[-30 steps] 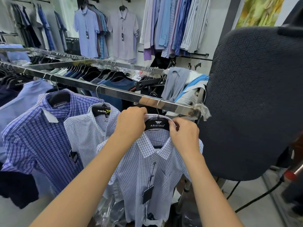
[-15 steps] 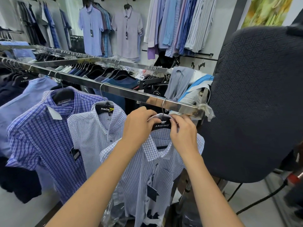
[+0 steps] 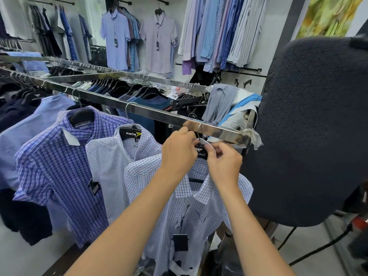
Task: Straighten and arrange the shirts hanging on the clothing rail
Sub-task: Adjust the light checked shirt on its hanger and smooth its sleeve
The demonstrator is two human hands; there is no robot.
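Note:
A white shirt with fine blue checks (image 3: 191, 204) hangs on a black hanger (image 3: 201, 153) at the right end of the steel rail (image 3: 159, 116). My left hand (image 3: 179, 153) pinches the shirt's collar at the hanger's neck, just under the hook. My right hand (image 3: 224, 166) pinches the collar band from the other side. A black price tag (image 3: 180, 242) dangles on the shirt front. To the left hang a pale checked shirt (image 3: 113, 166) and a bolder blue plaid shirt (image 3: 57, 172).
A large dark padded board (image 3: 310, 126) stands close on the right, touching the rail's end. Behind runs a second rail (image 3: 111, 71) full of hangers. More shirts hang on the back wall (image 3: 157, 40). A black cable (image 3: 322, 248) crosses the floor at lower right.
Both hands have slid inward along the collar toward the hanger's hook, covering most of the hanger's label. The view has shifted a little to the left.

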